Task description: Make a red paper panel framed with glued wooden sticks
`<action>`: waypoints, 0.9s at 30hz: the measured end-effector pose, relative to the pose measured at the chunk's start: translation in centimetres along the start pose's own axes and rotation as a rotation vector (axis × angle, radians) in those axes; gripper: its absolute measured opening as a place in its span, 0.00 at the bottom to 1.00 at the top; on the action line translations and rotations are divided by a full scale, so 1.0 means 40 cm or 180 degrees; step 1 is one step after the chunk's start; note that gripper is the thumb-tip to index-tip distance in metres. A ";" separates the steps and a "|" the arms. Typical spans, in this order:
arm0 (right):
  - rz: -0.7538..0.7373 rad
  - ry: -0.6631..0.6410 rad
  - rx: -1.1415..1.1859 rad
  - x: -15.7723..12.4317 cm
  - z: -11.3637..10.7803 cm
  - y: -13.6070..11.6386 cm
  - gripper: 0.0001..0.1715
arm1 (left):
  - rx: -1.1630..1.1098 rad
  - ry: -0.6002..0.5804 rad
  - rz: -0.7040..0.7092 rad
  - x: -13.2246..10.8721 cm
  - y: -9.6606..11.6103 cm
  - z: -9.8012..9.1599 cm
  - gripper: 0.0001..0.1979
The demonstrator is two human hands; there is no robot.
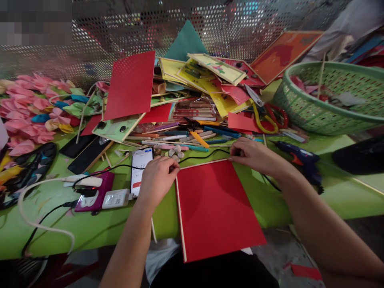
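Observation:
A red card sheet [214,212] lies before me, its near edge reaching past the table's front edge. One thin pale stick [181,224] runs down its left edge, and another thin pale stick [204,163] lies along its far edge. My left hand [159,174] is closed at the far left corner, fingertips on the far stick's end. At the far right corner, my right hand [252,155] pinches the other end of that stick. Both hands' fingertips are partly hidden. A lit phone [141,170] lies beside my left hand, partly covered by it.
A glue gun [300,158] lies to the right, near a green basket [324,116]. Scissors [265,120], pens and framed cards [217,68] pile up behind. Leftward are a purple power strip [97,196] with cables and pink paper flowers [33,108]. A black cable crosses behind the sheet.

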State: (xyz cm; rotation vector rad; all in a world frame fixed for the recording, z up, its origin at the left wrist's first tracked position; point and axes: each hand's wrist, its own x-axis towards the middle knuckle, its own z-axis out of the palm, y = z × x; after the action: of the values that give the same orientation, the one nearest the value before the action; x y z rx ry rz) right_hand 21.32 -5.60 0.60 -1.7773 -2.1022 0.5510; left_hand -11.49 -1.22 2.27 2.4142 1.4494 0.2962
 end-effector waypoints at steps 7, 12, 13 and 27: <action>-0.0072 -0.0024 -0.0006 0.003 0.001 0.010 0.13 | -0.0042 0.0000 -0.0002 -0.001 -0.002 0.001 0.05; -0.0091 -0.0013 -0.0013 0.005 0.002 0.012 0.13 | -0.0057 0.0003 0.0028 -0.001 -0.003 0.003 0.06; -0.0089 -0.0014 -0.0017 0.005 0.002 0.012 0.12 | -0.0056 0.0006 0.0023 -0.001 -0.003 0.003 0.06; -0.0071 0.0007 0.0006 0.009 0.006 0.004 0.13 | -0.0011 0.0064 0.0136 -0.002 -0.007 0.004 0.07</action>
State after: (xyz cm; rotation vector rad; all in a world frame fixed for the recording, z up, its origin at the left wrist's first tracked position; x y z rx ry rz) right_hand 21.29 -5.25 0.32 -1.7507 -2.1168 0.5448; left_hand -11.70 -1.18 2.00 2.4486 1.4061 0.3335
